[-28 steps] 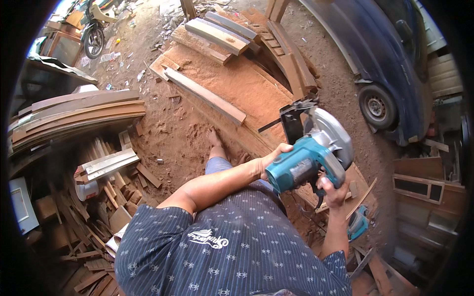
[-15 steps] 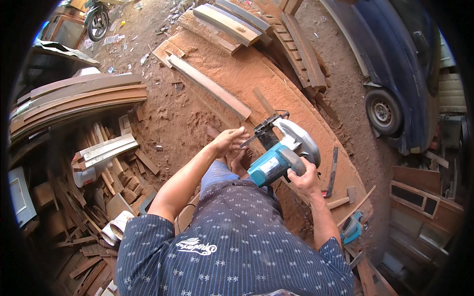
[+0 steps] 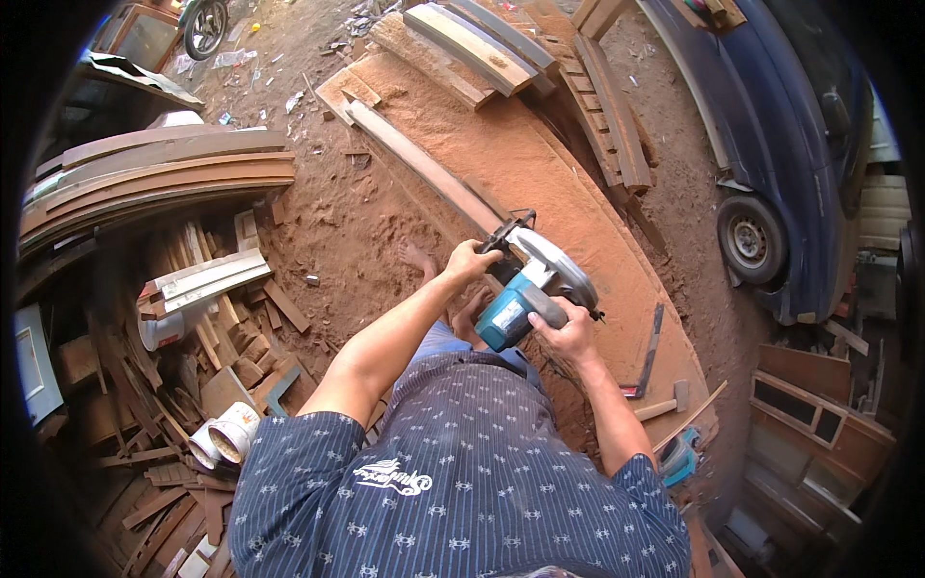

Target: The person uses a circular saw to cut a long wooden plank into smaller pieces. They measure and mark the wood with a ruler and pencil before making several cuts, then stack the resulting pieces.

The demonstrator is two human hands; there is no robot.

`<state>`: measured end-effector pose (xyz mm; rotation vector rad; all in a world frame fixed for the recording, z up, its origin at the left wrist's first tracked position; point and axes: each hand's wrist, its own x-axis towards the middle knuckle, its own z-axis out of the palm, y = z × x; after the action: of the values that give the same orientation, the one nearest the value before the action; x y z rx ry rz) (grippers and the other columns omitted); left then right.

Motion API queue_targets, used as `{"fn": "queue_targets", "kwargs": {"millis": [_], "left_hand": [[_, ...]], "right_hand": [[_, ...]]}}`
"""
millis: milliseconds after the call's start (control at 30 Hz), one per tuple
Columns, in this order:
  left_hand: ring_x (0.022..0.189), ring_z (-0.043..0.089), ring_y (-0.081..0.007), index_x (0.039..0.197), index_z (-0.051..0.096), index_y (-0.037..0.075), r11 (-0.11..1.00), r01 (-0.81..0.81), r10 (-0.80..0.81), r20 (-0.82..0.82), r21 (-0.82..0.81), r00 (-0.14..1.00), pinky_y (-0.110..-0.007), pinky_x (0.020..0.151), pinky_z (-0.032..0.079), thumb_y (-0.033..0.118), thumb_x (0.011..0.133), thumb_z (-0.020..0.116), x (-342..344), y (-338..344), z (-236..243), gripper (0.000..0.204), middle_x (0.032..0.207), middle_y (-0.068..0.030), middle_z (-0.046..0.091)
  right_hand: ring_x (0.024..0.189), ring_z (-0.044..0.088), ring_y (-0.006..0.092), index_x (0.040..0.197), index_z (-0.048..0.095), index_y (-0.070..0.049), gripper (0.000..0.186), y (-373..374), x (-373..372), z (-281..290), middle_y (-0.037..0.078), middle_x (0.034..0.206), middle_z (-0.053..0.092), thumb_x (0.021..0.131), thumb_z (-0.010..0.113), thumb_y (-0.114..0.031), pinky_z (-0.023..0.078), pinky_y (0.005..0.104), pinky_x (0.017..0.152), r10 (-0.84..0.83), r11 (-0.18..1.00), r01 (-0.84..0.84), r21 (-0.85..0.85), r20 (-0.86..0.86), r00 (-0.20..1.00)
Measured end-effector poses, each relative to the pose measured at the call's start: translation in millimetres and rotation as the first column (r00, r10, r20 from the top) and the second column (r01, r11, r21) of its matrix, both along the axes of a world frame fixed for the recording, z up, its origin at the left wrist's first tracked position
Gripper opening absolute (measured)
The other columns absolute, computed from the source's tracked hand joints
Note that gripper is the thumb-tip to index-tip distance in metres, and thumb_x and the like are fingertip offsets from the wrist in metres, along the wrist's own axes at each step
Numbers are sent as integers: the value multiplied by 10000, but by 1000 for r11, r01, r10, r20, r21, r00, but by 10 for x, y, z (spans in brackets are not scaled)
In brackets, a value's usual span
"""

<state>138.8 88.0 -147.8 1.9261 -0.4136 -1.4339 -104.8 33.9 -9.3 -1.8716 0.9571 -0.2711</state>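
A teal and silver circular saw (image 3: 528,294) sits at the near end of a long pale plank (image 3: 424,154) on a sawdust-covered board (image 3: 540,183). My right hand (image 3: 568,332) is closed on the saw's grey rear handle. My left hand (image 3: 472,260) grips the black front of the saw's base. A black-and-red square (image 3: 650,347) and a hammer (image 3: 658,407) lie on the board to the right, with another teal power tool (image 3: 679,455) beside it.
Stacked timber (image 3: 164,173) and scrap wood stand at my left near white buckets (image 3: 231,433). More beams (image 3: 467,48) lie ahead. A dark blue car (image 3: 780,144) is parked right, wooden panels (image 3: 809,395) behind me on that side. A motorcycle wheel (image 3: 207,29) shows far left.
The saw has lowered onto the plank. My left hand left the motor housing, opened, then took hold of the base's front. My right hand kept the handle.
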Motion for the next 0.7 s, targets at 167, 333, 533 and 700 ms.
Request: {"fn": "queue_targets", "kwargs": {"millis": [167, 333, 533, 700], "left_hand": [[960, 702, -238, 1203, 637, -21, 998, -53, 55, 70, -30, 996, -360, 889, 535, 354, 793, 777, 28, 35, -86, 573, 1028, -173, 729], [1013, 695, -255, 1317, 577, 38, 999, -28, 29, 83, -15, 996, -366, 914, 532, 348, 799, 743, 34, 10, -91, 626, 1114, -187, 711], [1049, 695, -260, 1312, 595, 41, 999, -7, 15, 153, -49, 988, -366, 945, 525, 335, 800, 732, 81, -13, -56, 606, 1139, -170, 715], [1028, 695, -235, 1261, 634, 27, 997, -52, 52, 10, -54, 999, -351, 948, 519, 312, 810, 726, 202, 0, -278, 541, 1103, -152, 725]], "right_hand": [[754, 731, 253, 989, 723, -22, 363, -32, 118, -55, 148, 817, 737, 822, 799, -335, 560, 368, 706, 5, 1000, -5, 0, -67, 998], [745, 727, 276, 971, 723, -31, 348, -65, 129, -30, 156, 799, 728, 822, 799, -336, 555, 379, 693, 38, 999, -37, 20, -74, 997], [748, 727, 277, 969, 723, -28, 342, -76, 220, -57, 156, 800, 729, 823, 794, -329, 555, 383, 698, 4, 999, -2, 43, -56, 998], [749, 727, 274, 970, 722, -25, 348, -120, 359, 70, 160, 806, 729, 826, 789, -335, 554, 381, 696, 36, 997, -31, 64, -75, 997]]}}
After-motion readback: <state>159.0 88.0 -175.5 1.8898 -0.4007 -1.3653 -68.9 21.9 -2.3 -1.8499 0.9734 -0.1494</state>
